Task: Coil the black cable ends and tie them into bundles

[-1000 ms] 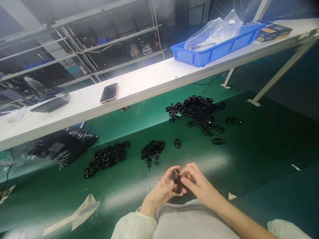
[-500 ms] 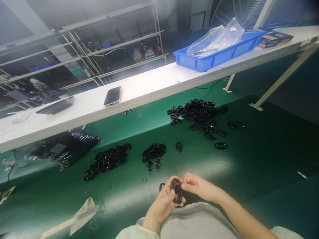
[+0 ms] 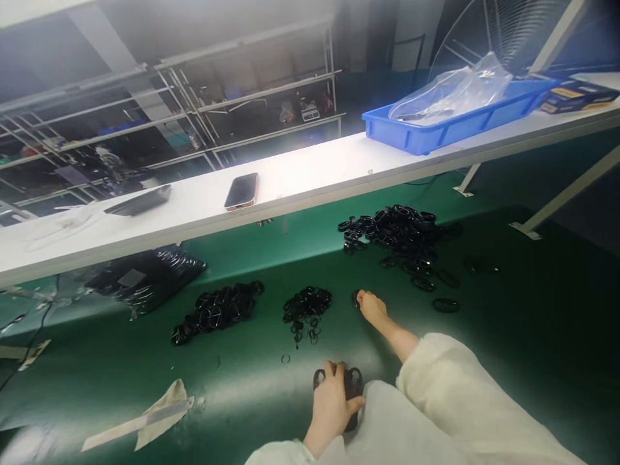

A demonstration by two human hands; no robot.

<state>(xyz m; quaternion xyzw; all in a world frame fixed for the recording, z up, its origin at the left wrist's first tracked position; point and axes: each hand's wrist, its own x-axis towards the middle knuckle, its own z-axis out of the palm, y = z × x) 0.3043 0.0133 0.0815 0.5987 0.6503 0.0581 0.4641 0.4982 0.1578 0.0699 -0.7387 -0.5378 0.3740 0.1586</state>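
Note:
At the near edge of the green bench, my left hand [image 3: 332, 403] lies palm down over black oval pieces [image 3: 355, 381], its thumb and fingers apart. Parts of those pieces stick out on both sides of the fingers, and the rest is hidden under the hand. My right hand [image 3: 372, 308] reaches forward, its fingers closed on a single black oval ring [image 3: 356, 298] on the bench. Left of it lies a heap of small black rings [image 3: 310, 302]. Beyond it, to the right, is a large pile of black oval rings [image 3: 404, 229].
Another black pile [image 3: 217, 310] and a dark plastic bag [image 3: 150, 274] lie to the left. A steel ruler [image 3: 165, 413] rests on a cloth scrap. Above the bench, a white shelf [image 3: 310, 168] carries a phone [image 3: 242, 192] and a blue tray [image 3: 450, 129].
My right hand has left my left hand and moved forward to the lone oval ring. The piece held up in my left hand is lowered to the bench, and that hand is turned palm down.

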